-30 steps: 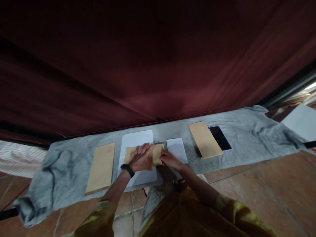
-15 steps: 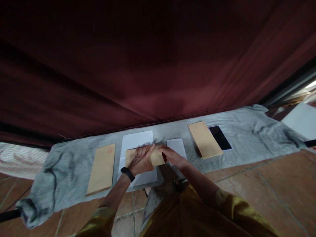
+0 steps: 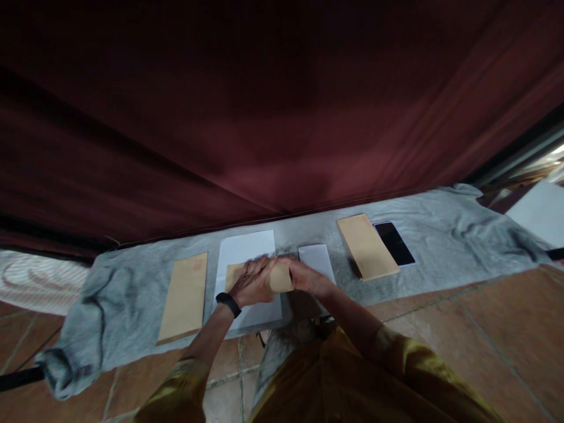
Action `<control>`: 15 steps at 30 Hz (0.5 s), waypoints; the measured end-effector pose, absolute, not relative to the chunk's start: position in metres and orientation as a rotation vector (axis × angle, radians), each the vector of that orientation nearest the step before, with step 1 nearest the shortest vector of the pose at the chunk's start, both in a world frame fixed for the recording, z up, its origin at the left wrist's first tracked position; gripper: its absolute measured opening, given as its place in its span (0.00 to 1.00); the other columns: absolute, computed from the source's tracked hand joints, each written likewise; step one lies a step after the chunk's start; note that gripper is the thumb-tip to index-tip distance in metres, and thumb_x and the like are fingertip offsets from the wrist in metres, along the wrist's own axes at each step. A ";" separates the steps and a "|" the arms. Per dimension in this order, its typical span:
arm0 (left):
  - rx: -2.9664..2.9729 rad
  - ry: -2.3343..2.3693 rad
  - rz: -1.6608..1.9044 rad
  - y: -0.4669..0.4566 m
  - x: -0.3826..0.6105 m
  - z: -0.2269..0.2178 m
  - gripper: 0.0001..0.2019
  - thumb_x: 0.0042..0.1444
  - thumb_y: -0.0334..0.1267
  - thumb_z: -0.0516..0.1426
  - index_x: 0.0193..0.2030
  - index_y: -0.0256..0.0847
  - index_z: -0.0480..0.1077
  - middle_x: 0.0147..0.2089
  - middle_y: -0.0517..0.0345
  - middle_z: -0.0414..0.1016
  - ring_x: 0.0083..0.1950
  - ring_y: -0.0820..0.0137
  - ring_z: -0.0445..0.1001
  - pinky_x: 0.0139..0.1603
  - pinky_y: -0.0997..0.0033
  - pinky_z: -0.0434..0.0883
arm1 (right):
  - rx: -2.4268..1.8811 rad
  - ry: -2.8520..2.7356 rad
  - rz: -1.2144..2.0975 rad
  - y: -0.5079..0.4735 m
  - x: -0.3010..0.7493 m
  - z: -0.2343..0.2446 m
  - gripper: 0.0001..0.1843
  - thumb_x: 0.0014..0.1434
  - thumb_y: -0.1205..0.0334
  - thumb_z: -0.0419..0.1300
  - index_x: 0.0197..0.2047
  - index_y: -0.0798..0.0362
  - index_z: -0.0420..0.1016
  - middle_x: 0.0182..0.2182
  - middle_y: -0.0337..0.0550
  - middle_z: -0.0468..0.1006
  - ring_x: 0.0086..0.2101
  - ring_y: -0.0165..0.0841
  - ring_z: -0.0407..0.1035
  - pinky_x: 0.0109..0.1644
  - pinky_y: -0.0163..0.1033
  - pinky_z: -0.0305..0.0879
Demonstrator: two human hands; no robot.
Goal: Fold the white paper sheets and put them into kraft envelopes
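A brown paper envelope (image 3: 281,278) lies partly over white paper in the middle of the table, its right end bent upward. My left hand (image 3: 252,283), with a black band at the wrist, lies across the envelope and keeps hold of it, fingers pointing away from me. At the raised end, my right hand (image 3: 305,276) grips the envelope between thumb and fingers. The two hands nearly meet, and they hide much of the envelope. Beneath it are white sheets (image 3: 249,239). Just right of my right hand sits a small stack of white paper (image 3: 316,257).
A brown envelope (image 3: 184,296) lies to the left. On the right are a stack of brown envelopes (image 3: 368,248) and a dark phone (image 3: 395,244). Grey cloth (image 3: 440,235) covers the narrow table. A dark red curtain (image 3: 282,147) hangs directly behind it.
My right hand has moved slightly left, closer to my left hand. The envelope's raised end is folded over more, and its open edge no longer shows. The view has shifted slightly.
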State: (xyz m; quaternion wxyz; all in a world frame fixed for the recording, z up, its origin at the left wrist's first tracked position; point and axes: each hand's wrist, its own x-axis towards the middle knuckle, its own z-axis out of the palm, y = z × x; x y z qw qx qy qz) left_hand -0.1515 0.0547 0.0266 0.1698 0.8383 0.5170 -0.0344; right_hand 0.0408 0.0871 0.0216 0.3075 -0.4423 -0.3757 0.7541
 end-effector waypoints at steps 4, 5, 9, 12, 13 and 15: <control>2.348 1.462 -0.143 0.056 -0.153 0.027 0.65 0.37 0.49 0.70 0.77 0.46 0.36 0.77 0.38 0.47 0.77 0.47 0.46 0.74 0.39 0.44 | -1.103 -0.886 2.111 0.087 0.041 0.018 0.18 0.64 0.45 0.57 0.44 0.51 0.74 0.32 0.44 0.78 0.39 0.40 0.74 0.43 0.40 0.69; 2.343 1.463 -0.135 0.056 -0.153 0.028 0.65 0.38 0.48 0.70 0.77 0.46 0.35 0.76 0.38 0.49 0.77 0.48 0.47 0.74 0.39 0.44 | -1.066 -0.873 2.153 0.087 0.041 0.017 0.18 0.64 0.45 0.56 0.45 0.51 0.74 0.32 0.44 0.78 0.39 0.40 0.74 0.43 0.41 0.69; 2.330 1.468 -0.072 0.058 -0.153 0.031 0.64 0.39 0.45 0.69 0.77 0.48 0.33 0.73 0.42 0.56 0.75 0.50 0.53 0.74 0.42 0.47 | -0.987 -0.866 2.217 0.086 0.043 0.011 0.20 0.64 0.44 0.55 0.43 0.53 0.75 0.32 0.46 0.78 0.38 0.40 0.74 0.43 0.42 0.70; 2.334 1.475 -0.051 0.059 -0.154 0.032 0.63 0.40 0.45 0.69 0.77 0.48 0.34 0.71 0.44 0.60 0.73 0.51 0.56 0.74 0.44 0.48 | -1.011 -0.954 2.155 0.083 0.045 0.007 0.19 0.64 0.45 0.53 0.40 0.51 0.76 0.32 0.45 0.78 0.38 0.39 0.74 0.44 0.41 0.70; 2.341 1.479 -0.049 0.059 -0.154 0.032 0.63 0.40 0.45 0.69 0.77 0.47 0.34 0.71 0.44 0.60 0.73 0.51 0.56 0.73 0.45 0.48 | -1.026 -1.001 2.107 0.081 0.047 0.006 0.19 0.65 0.46 0.52 0.40 0.51 0.76 0.33 0.45 0.78 0.38 0.39 0.74 0.44 0.40 0.70; 2.360 1.479 -0.045 0.059 -0.154 0.031 0.63 0.40 0.46 0.69 0.77 0.47 0.33 0.72 0.43 0.59 0.74 0.51 0.56 0.73 0.45 0.48 | -1.068 -1.084 1.994 0.076 0.051 0.004 0.18 0.65 0.46 0.52 0.40 0.50 0.76 0.33 0.44 0.78 0.38 0.38 0.74 0.44 0.40 0.70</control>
